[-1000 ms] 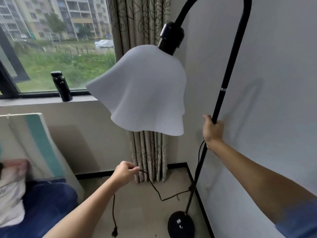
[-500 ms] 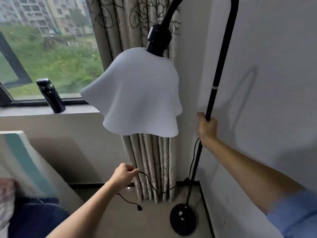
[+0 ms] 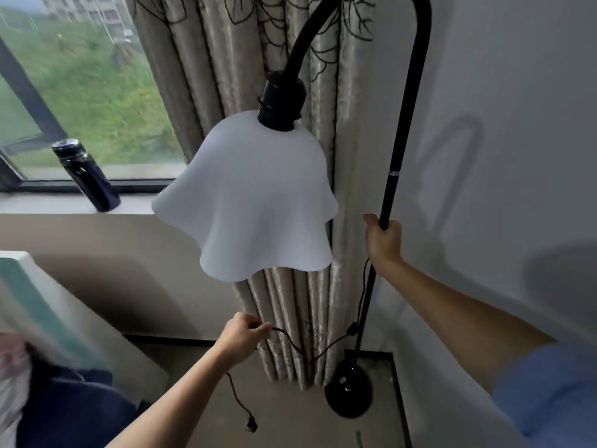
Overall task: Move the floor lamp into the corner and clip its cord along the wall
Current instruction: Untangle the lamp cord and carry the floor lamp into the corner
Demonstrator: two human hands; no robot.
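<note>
A black floor lamp stands close to the room's corner, its thin pole (image 3: 399,147) arching over to a wavy white shade (image 3: 252,202). Its round black base (image 3: 348,393) rests on the floor by the curtain and the right wall. My right hand (image 3: 383,241) is closed around the pole at mid height. My left hand (image 3: 243,337) pinches the black cord (image 3: 300,348), which runs from the pole's foot to my fingers. The plug (image 3: 251,425) dangles below my left wrist.
A patterned beige curtain (image 3: 226,63) hangs in the corner behind the lamp. A dark bottle (image 3: 86,174) leans on the window sill at left. A white and teal board (image 3: 35,305) and blue fabric (image 3: 71,412) fill the lower left. The white wall (image 3: 517,124) is at right.
The lamp has shifted toward the corner; its base now sits right by the curtain. Both hands kept their grips, and the plug swings below my left arm.
</note>
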